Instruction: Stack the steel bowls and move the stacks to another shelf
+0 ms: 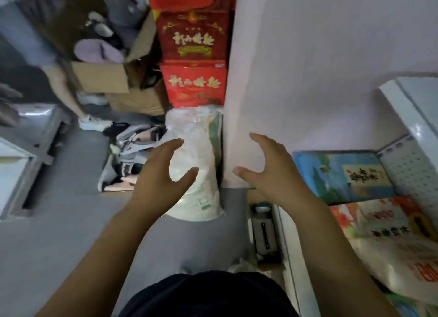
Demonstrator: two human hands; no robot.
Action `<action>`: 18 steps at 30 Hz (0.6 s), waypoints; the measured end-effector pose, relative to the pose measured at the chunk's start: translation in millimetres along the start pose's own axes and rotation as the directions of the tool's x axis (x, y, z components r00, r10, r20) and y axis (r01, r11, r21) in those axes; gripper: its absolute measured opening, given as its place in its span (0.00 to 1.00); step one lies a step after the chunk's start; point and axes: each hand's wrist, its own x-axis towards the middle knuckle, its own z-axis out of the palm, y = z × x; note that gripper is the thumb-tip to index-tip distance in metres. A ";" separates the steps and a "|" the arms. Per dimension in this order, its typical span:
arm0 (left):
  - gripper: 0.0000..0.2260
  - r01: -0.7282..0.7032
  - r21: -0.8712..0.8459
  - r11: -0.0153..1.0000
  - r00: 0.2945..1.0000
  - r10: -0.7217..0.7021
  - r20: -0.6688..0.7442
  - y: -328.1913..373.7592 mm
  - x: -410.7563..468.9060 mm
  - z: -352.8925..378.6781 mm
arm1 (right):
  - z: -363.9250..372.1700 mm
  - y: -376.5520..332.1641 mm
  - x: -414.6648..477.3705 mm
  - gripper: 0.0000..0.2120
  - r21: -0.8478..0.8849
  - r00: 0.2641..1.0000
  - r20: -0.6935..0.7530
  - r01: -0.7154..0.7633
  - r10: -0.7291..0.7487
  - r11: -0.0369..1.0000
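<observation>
Reaching forward, a person holds the left hand (163,172) and right hand (267,169) apart in the air, fingers spread and lightly curved, gripping nothing. Where the steel bowls are cannot be told from this view. Beyond the left hand lies a white plastic-wrapped bundle (201,203), its long axis running near to far, beside the corner of a pale wall (308,79). Red boxes (194,84) are stacked farther off. Open grey floor (59,222) lies left; a white shelf (403,108) holding printed sacks (391,240) crowds the right.
</observation>
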 end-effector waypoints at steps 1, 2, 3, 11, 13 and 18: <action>0.28 0.056 0.013 0.998 0.998 -0.056 -0.036 -17.9 -13.8 -21.1 | 19.6 -17.3 3.7 0.38 -0.010 0.998 0.043 0.041 -0.041 0.999; 0.28 0.105 0.024 0.994 0.992 -0.103 -0.074 -34.8 -27.2 -41.1 | 39.2 -34.8 7.1 0.38 -0.018 0.993 0.079 0.088 -0.086 0.996; 0.28 0.149 0.040 0.988 0.983 -0.144 -0.116 -50.8 -40.4 -60.1 | 59.7 -52.1 10.3 0.38 -0.022 0.986 0.112 0.130 -0.127 0.991; 0.27 0.481 0.068 0.874 0.786 -0.396 -0.474 -128.3 -162.7 -187.7 | 201.5 -196.4 10.3 0.36 0.032 0.788 0.388 0.507 -0.479 0.861; 0.27 0.550 0.025 0.835 0.710 -0.451 -0.541 -141.8 -190.0 -206.4 | 227.2 -226.1 5.2 0.35 0.059 0.721 0.441 0.571 -0.534 0.819; 0.28 0.651 -0.111 0.751 0.533 -0.556 -0.637 -161.1 -234.6 -230.9 | 276.3 -276.7 -5.1 0.33 0.110 0.560 0.568 0.674 -0.603 0.730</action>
